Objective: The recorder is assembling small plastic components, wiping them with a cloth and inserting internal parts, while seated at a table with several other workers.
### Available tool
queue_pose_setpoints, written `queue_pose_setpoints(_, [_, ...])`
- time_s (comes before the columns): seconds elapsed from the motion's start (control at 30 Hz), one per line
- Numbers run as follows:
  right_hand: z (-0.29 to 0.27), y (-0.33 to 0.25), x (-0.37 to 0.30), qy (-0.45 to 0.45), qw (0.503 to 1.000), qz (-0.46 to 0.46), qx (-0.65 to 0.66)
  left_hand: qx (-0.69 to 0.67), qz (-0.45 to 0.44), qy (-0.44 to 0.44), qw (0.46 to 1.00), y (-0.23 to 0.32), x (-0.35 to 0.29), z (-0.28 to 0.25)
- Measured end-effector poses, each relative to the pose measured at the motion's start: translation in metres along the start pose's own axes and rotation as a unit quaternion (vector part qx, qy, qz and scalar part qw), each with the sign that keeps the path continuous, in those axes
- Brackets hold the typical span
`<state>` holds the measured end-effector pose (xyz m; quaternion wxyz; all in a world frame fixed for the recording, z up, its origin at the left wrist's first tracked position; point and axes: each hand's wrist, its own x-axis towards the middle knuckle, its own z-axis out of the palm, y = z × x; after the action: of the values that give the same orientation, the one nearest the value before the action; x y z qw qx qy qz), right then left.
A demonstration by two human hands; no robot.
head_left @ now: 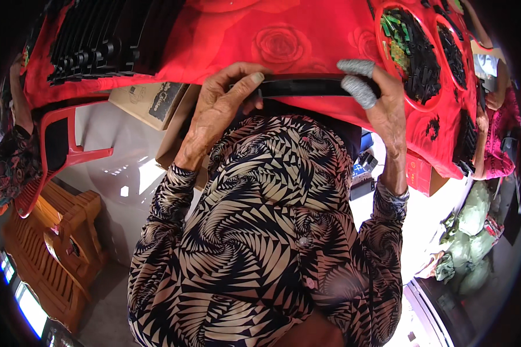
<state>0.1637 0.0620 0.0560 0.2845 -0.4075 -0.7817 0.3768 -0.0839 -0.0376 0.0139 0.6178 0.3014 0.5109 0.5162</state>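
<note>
A long, narrow black plastic strip (pixel 307 87) lies crosswise at the near edge of a red, rose-patterned cloth (pixel 226 34). At its left end my left hand (pixel 223 101) is closed, with the thumb laid over the end and the fingers bent. My right hand (pixel 385 98) pinches the other end between two fingertips. Those fingertips wear grey wraps (pixel 358 87). Farther left on the cloth, several similar black strips (pixel 104 43) lie side by side in a row.
On the right, a red oval basket (pixel 378 40) holds small black and green-yellow pieces; another basket (pixel 440 40) with black pieces adjoins it. A cardboard box (pixel 147 104), red chair (pixel 72 144) and wooden chair (pixel 52 248) are left. Other people sit at both sides.
</note>
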Motion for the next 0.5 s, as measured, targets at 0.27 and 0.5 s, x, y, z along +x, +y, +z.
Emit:
queue_pose_setpoints(0.27, [0.021,-0.012,-0.011,-0.073,0.961,-0.126,-0.237,0.196,0.058,0.1,0.974,0.026,-0.006,0.014])
queue_pose_setpoints(0.5, [0.04,-0.014,-0.008,-0.093,0.986,-0.065,-0.12,0.254,0.065,0.089,0.961,0.032,-0.006,0.031])
